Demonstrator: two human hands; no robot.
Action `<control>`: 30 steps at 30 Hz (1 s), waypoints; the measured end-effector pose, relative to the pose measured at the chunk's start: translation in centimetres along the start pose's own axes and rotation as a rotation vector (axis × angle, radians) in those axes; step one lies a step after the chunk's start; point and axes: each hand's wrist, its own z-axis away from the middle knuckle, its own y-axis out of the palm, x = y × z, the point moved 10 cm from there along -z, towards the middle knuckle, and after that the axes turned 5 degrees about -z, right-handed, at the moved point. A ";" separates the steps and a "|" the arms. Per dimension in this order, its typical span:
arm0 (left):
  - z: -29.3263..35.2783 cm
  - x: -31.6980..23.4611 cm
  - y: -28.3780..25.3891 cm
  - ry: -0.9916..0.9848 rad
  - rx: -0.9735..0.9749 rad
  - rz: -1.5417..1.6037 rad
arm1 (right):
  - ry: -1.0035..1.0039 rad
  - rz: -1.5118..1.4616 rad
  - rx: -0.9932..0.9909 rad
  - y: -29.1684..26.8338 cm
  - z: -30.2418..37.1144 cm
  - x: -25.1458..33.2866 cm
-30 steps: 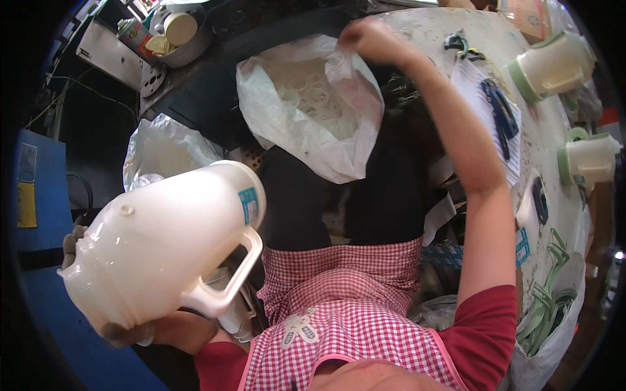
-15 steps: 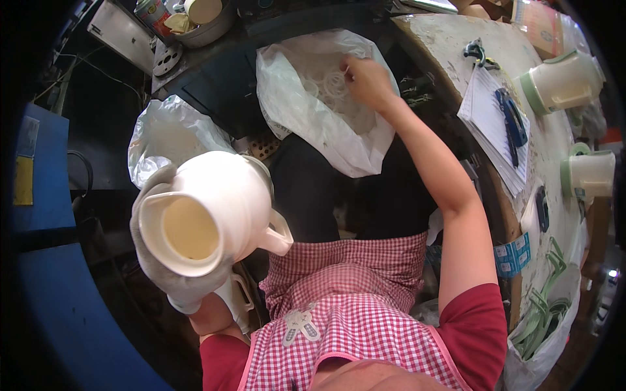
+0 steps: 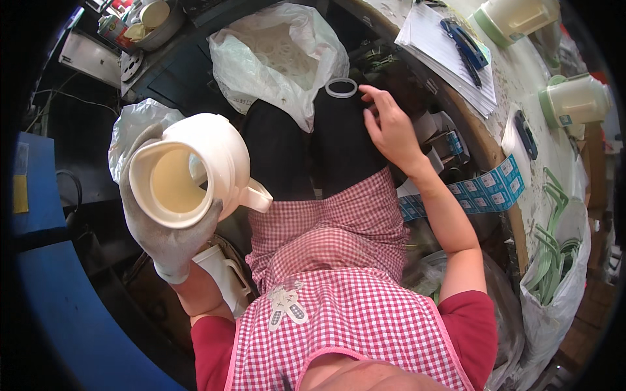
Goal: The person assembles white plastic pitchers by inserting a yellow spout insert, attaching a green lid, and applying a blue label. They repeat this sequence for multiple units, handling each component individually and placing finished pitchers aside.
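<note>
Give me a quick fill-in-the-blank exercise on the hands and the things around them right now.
1. The left hand wears a grey ____.
2. It grips the cream pitcher by its body, leaving free the ____.
3. Just beside the bare right hand is a round, pale ____.
4. On the table, a blue tool lies on white sheets of ____.

Missing words: glove; handle; ring; paper.

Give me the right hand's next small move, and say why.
Probably pinch the white ring: it is close beside the right hand, whose thumb and index finger are parted and seem not to grip it, while the gloved left hand holds the jug.
</note>
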 end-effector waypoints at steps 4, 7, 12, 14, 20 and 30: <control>-0.1 -0.8 0.3 0.026 0.007 0.028 | -0.107 0.165 0.123 2.1 -3.1 -1.9; -0.2 -1.2 0.8 -0.051 0.028 0.003 | -0.404 0.401 0.149 1.1 -4.7 1.9; -1.3 -3.9 2.4 0.169 0.051 -0.071 | -0.033 -1.038 0.296 -1.4 -4.7 14.4; -1.3 -4.0 3.3 0.189 0.079 -0.115 | -0.073 -1.204 0.502 -0.7 -3.1 19.6; -0.5 -4.4 2.8 0.158 0.083 -0.177 | 0.220 -1.202 0.722 3.3 1.8 22.0; 0.8 -3.2 3.0 0.073 -0.204 -0.400 | -0.040 -0.536 0.840 9.8 11.0 18.1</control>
